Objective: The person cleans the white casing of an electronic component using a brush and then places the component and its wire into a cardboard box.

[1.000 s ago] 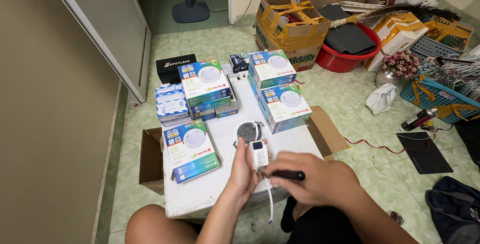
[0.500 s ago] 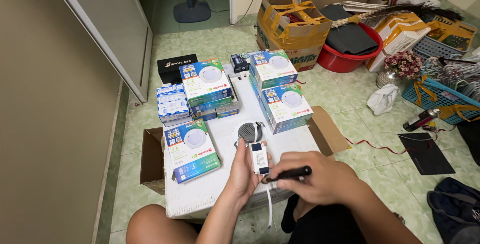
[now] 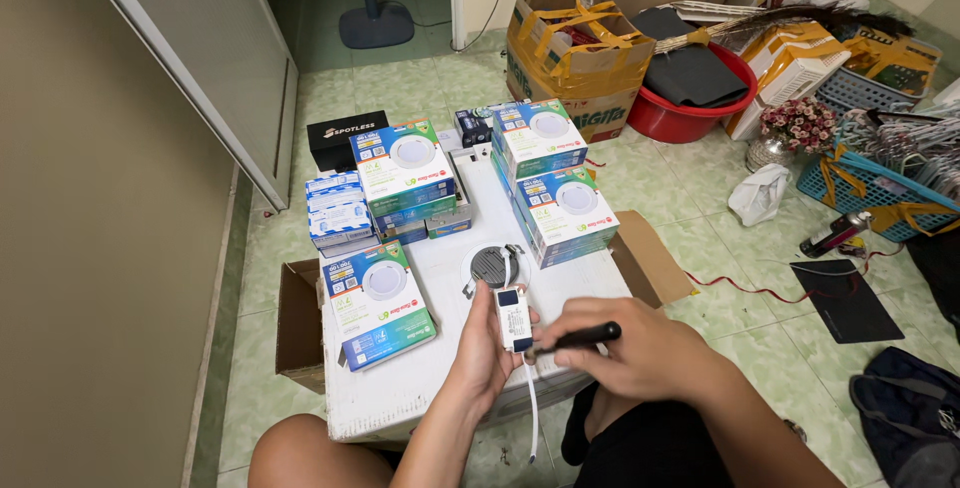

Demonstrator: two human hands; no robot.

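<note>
My left hand (image 3: 483, 350) holds a small white rectangular driver box (image 3: 513, 317) with a blue end, upright over a white board (image 3: 420, 388). A white cable (image 3: 531, 403) hangs down from the box. My right hand (image 3: 640, 350) grips a black-handled screwdriver (image 3: 580, 336), its tip against the lower edge of the box. Just beyond the hands a round recessed light fitting (image 3: 492, 267) lies face down on the board.
Several boxed ceiling lights (image 3: 385, 300) (image 3: 573, 211) (image 3: 405, 168) (image 3: 537, 136) stand on the board, with small blue boxes (image 3: 338, 211) and a black box (image 3: 345, 136) at the left. An open carton (image 3: 298, 326) sits under the board. A red basin (image 3: 700, 98), cardboard boxes and baskets crowd the right.
The screwdriver has tilted from lying low beside the box to pointing at its lower edge, and the hands have risen slightly.
</note>
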